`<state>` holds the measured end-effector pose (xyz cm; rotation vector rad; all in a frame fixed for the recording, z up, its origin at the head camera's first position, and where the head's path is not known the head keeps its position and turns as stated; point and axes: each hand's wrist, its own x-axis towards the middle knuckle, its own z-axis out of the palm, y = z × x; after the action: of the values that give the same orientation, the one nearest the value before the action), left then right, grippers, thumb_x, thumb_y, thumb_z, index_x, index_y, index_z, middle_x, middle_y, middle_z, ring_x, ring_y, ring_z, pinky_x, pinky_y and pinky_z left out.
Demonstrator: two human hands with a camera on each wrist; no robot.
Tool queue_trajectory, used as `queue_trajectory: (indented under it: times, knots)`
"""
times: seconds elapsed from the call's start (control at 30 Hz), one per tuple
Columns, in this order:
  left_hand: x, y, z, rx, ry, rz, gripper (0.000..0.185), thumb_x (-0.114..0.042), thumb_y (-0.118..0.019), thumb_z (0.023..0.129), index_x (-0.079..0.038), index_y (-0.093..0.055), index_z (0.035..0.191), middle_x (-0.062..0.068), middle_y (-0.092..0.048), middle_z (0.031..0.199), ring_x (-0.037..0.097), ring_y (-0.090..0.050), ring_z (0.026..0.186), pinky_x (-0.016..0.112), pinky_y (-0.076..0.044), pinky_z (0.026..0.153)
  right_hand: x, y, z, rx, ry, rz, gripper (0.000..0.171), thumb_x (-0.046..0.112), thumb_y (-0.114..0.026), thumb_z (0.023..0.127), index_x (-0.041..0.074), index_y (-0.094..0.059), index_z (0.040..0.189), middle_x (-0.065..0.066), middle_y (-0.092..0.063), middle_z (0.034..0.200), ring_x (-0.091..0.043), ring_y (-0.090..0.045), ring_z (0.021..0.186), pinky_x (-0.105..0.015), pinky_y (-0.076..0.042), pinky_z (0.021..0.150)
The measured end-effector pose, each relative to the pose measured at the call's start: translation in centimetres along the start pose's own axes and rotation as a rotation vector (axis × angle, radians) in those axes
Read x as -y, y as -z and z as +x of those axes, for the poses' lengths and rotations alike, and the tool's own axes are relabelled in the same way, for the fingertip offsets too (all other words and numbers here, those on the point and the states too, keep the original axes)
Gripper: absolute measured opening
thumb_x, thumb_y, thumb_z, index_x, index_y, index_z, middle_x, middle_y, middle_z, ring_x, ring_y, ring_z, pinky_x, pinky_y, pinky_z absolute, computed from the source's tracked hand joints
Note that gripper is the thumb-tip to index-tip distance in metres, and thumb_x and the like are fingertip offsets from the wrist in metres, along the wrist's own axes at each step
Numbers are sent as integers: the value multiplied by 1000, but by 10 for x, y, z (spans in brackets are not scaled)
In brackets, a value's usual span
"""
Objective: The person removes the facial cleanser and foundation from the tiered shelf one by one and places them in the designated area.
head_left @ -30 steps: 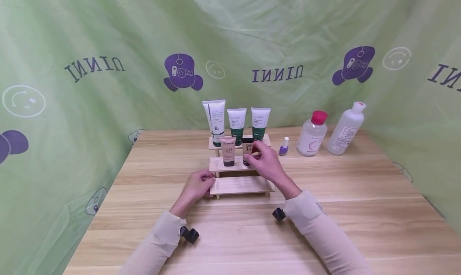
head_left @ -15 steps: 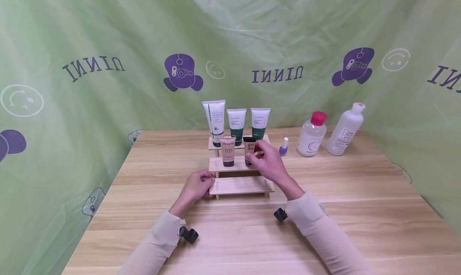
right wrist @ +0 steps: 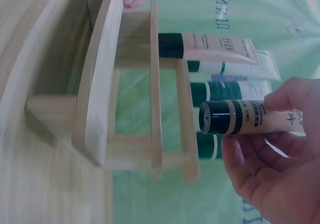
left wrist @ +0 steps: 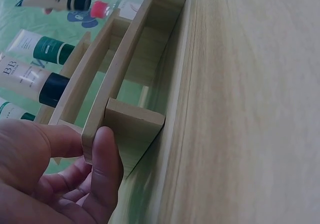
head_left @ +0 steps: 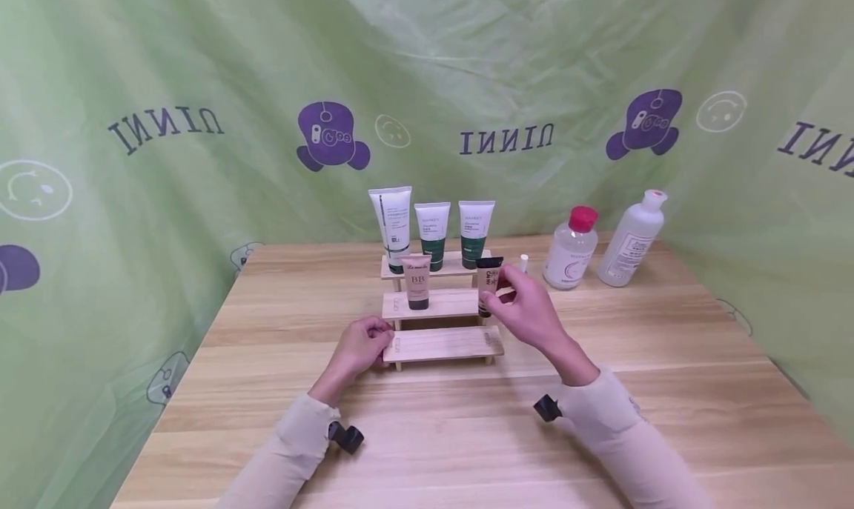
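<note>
A three-step wooden display rack stands on the table. My left hand pinches the left end of its lowest step, thumb and finger on either side of the board. With thumb and fingers my right hand grips a small beige tube with black ends, cap downward. In the right wrist view this tube is clear of the steps, near the middle step's right end. A pink BB cream tube stands on the middle step. On the top step stand three white-and-green tubes.
Behind my right hand a nail polish bottle's white cap shows; its body is hidden. Farther right stand a clear bottle with a red cap and a taller white bottle. A green printed curtain hangs behind the wooden table.
My right hand has lifted the beige tube off the middle step and moved it to the right. The nail polish is now mostly covered. My left hand stays on the rack.
</note>
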<state>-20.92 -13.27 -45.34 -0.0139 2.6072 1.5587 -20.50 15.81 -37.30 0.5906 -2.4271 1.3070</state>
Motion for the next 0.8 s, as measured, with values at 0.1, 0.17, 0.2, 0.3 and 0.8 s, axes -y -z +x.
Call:
queue_trajectory:
  times: [0.1,0.17,0.2,0.3,0.8]
  knots:
    - [0,0,0,5,4,-25,13,-10,-64,91,-2,-68,100,9,-65,80,16,-59,51,30,-55,47,-2,10,-6,-16,-8,-25,17,2,-67,85,-1,-61,101,-17,-67,92,-27,-66,82,-31,-60,69]
    - [0,0,-1,4,4,-39,13,-10,-64,91,-2,-68,100,9,-65,79,16,-59,50,30,-55,47,-3,17,-10,-25,-21,-41,15,2,-68,85,-1,-61,98,-16,-67,91,-27,-66,81,-29,-59,68]
    - [0,0,-1,5,3,-43,13,-10,-64,90,-1,-68,99,9,-65,78,16,-58,50,30,-54,47,-5,21,-13,-29,-32,-48,15,2,-68,85,0,-61,98,-16,-67,91,-27,-66,81,-28,-59,68]
    - [0,0,-1,7,1,-51,13,-9,-64,90,-1,-67,99,9,-64,77,15,-57,49,30,-54,46,-11,29,-20,-27,-79,-64,15,3,-67,85,0,-61,99,-16,-67,91,-26,-66,83,-28,-60,69]
    - [1,-1,-1,12,-2,-43,13,-10,-64,91,-1,-67,100,9,-64,78,16,-58,49,30,-55,46,-56,44,-37,152,-417,-257,35,15,-67,79,-3,-59,107,-9,-61,82,-20,-53,70,-29,-45,59]
